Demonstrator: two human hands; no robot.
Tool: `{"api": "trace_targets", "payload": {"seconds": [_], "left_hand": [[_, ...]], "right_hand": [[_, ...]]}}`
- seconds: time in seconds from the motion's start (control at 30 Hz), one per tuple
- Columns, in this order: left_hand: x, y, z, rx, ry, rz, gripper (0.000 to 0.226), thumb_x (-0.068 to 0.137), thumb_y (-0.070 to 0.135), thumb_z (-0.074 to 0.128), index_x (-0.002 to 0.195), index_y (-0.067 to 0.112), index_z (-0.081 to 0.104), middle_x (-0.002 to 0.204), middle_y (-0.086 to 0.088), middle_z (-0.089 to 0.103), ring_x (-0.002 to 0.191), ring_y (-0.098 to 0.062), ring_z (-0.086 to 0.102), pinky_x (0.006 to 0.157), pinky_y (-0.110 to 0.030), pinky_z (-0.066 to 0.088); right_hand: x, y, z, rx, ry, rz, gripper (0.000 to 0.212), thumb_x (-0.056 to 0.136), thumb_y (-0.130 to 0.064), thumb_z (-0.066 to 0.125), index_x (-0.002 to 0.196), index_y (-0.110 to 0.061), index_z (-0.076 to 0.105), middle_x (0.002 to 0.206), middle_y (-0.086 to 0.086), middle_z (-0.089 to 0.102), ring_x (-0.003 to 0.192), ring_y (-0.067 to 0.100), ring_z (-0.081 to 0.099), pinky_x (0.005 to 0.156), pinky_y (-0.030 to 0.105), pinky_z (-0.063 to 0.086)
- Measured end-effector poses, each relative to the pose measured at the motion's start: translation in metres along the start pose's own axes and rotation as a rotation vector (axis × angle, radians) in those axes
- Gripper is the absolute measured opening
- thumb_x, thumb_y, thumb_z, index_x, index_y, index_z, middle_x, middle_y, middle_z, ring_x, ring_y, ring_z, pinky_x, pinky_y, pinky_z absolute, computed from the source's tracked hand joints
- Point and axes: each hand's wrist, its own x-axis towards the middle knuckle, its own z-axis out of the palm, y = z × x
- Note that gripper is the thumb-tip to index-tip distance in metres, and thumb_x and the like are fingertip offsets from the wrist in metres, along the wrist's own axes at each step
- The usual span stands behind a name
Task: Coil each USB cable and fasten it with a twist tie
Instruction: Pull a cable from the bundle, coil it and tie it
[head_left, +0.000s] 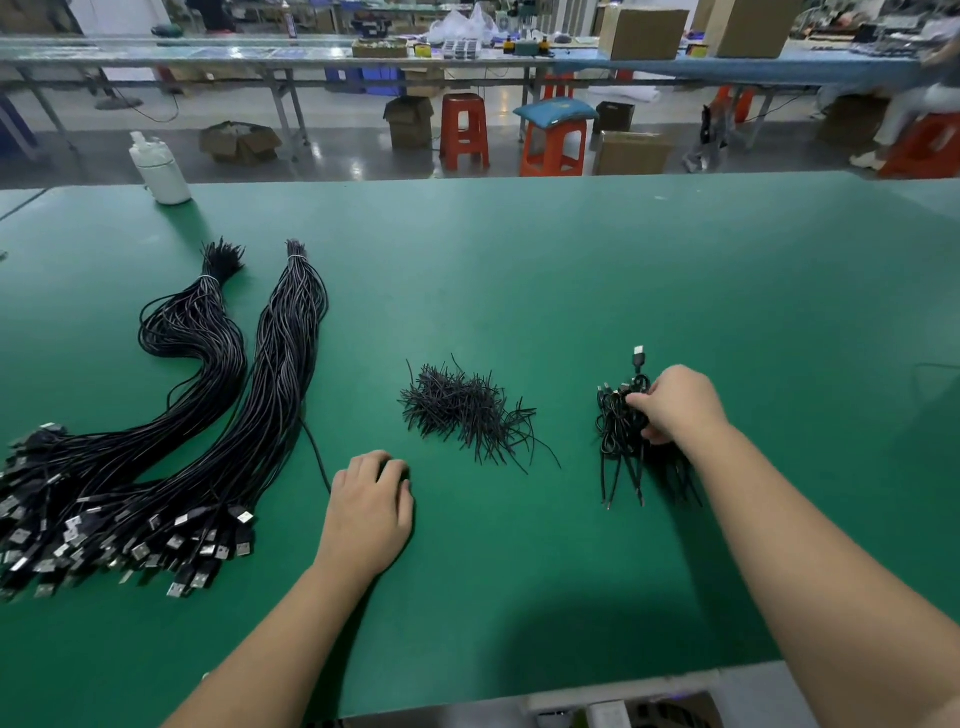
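Green mat covers the table (571, 270), everything sits on it.

Left side: two long bundles of uncoiled black USB cables. Left bundle (192, 332) curls into a loop near its far end; right bundle (291, 332) runs straighter, just beside it. Each is bound with a white band near the far tip. Their USB-A plugs (130, 540) fan out toward the near-left edge in a dense heap.

Centre: loose pile of black twist ties (462, 410), between the two hands, touching neither.

Right: small pile of coiled cables (618, 431), several loose ends trailing toward the near edge, one USB plug (639, 356) sticking up at the far side.

Right hand (675, 405) is on that pile, fingers curled down into the coils and pinching cable at the pile's right side. Whether it grips one coil or several, cannot tell.

Left hand (371, 504) lies palm down on the mat, just right of the plug heap, fingers curled under. A single black cable (317, 452) runs from the right bundle down to the hand's left edge; whether the fingers actually hold it is hidden, cannot tell.

Far-left corner of the table: white plastic bottle (158, 169), upright, well apart from the cables.

Beyond the table: orange stools (465, 130), cardboard boxes (641, 31), another long bench (311, 57).
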Motion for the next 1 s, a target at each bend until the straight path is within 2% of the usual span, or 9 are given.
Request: {"api": "trace_targets", "payload": {"seconds": [0.07,0.2,0.27,0.4,0.5,0.63,0.73,0.83,1.0], "left_hand": [[-0.001,0.0,0.0,-0.006,0.011,-0.009,0.027,0.088,0.024,0.048,0.1,0.011,0.068,0.106,-0.004,0.063,0.101,-0.026,0.055,0.085,-0.039,0.045],[-0.001,0.002,0.0,0.003,0.037,0.005,0.025,0.085,0.022,0.049,0.095,0.011,0.068,0.101,-0.003,0.065,0.096,-0.025,0.057,0.08,-0.039,0.046],[-0.002,0.002,-0.001,-0.003,0.042,0.005,0.025,0.086,0.022,0.048,0.094,0.011,0.068,0.1,-0.003,0.065,0.095,-0.025,0.058,0.08,-0.039,0.047],[-0.004,0.002,-0.002,-0.011,0.058,0.0,0.025,0.086,0.022,0.048,0.092,0.011,0.069,0.098,-0.003,0.066,0.093,-0.024,0.058,0.079,-0.038,0.047],[-0.005,0.002,-0.002,-0.026,0.081,-0.008,0.028,0.087,0.023,0.045,0.09,0.011,0.069,0.096,-0.002,0.065,0.091,-0.023,0.057,0.078,-0.037,0.047],[-0.007,-0.002,0.001,0.023,0.087,-0.081,0.019,0.083,0.023,0.055,0.086,0.011,0.069,0.111,-0.01,0.06,0.104,-0.029,0.052,0.083,-0.041,0.042],[-0.007,-0.004,-0.001,0.055,0.077,-0.206,0.011,0.076,0.017,0.069,0.086,0.012,0.068,0.118,-0.018,0.052,0.104,-0.034,0.045,0.082,-0.044,0.039],[-0.005,-0.005,-0.003,0.009,0.082,-0.365,0.013,0.081,0.018,0.067,0.092,0.011,0.068,0.116,-0.018,0.051,0.104,-0.034,0.043,0.084,-0.045,0.038],[-0.003,-0.005,-0.005,-0.081,0.059,-0.532,0.02,0.083,0.013,0.063,0.102,0.01,0.067,0.127,-0.021,0.05,0.115,-0.037,0.042,0.096,-0.05,0.034]], "right_hand": [[0.007,0.005,0.004,-0.076,-0.04,0.014,0.033,0.095,-0.029,0.067,0.088,0.002,0.063,0.065,0.014,0.072,0.054,0.026,0.07,0.066,0.032,0.059],[0.011,0.008,0.01,-0.224,-0.028,-0.021,0.039,0.091,-0.035,0.071,0.072,-0.005,0.055,0.057,0.009,0.067,0.046,0.019,0.063,0.052,0.024,0.045],[0.009,0.006,0.01,-0.316,0.004,-0.077,0.044,0.09,-0.043,0.07,0.07,-0.008,0.053,0.059,0.006,0.064,0.057,0.021,0.063,0.052,0.027,0.04],[-0.003,-0.001,0.011,-0.414,0.186,-0.171,0.044,0.093,-0.055,0.058,0.084,-0.012,0.059,0.075,0.003,0.061,0.073,0.027,0.06,0.055,0.029,0.041],[-0.022,-0.016,0.028,-0.209,0.238,-0.269,0.036,0.098,-0.049,0.05,0.102,-0.017,0.067,0.09,0.001,0.07,0.08,0.023,0.063,0.063,0.03,0.046],[-0.064,-0.041,0.084,0.106,0.049,-0.395,0.027,0.099,-0.043,0.051,0.106,-0.022,0.067,0.08,-0.005,0.068,0.059,0.011,0.056,0.057,0.03,0.048],[-0.091,-0.044,0.134,0.15,-0.058,-0.406,0.028,0.1,-0.039,0.051,0.115,-0.02,0.065,0.093,-0.007,0.064,0.077,0.01,0.057,0.076,0.032,0.053],[-0.101,-0.033,0.162,0.091,0.05,-0.489,0.031,0.101,-0.035,0.049,0.125,-0.019,0.06,0.101,-0.009,0.055,0.098,0.009,0.052,0.089,0.028,0.046],[-0.1,-0.024,0.169,0.224,0.093,-0.503,0.03,0.099,-0.037,0.051,0.125,-0.024,0.057,0.086,-0.017,0.045,0.087,0.002,0.046,0.081,0.023,0.042]]}}
